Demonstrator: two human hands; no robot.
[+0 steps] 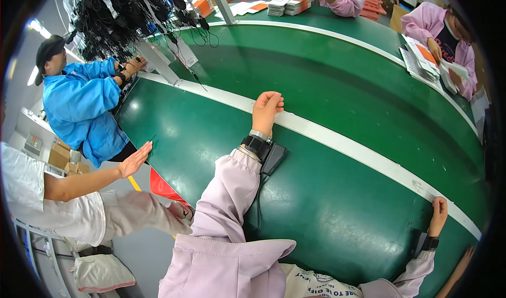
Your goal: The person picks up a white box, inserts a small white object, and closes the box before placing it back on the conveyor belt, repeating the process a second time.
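My left hand [268,111] rests at the white rail [327,135] in the middle, its fingers curled into a loose fist with nothing showing in them. A black strap and a metal band circle that wrist, and a black box-shaped device [274,159] with a cable hangs beside it over the green worktop [316,192]. Far to the right, my right hand [437,212] lies against the same rail, fingers bent inward and no object visible in them. A black band [430,243] wraps the right wrist. Both my sleeves are light pink.
Beyond the rail runs a green belt [337,82]. Black cabled devices [121,18] hang at upper left near a person in blue [79,103]. Another person's open hand [136,160] is at the worktop's left edge. Across the belt, people in pink handle white-and-orange cartons [421,60].
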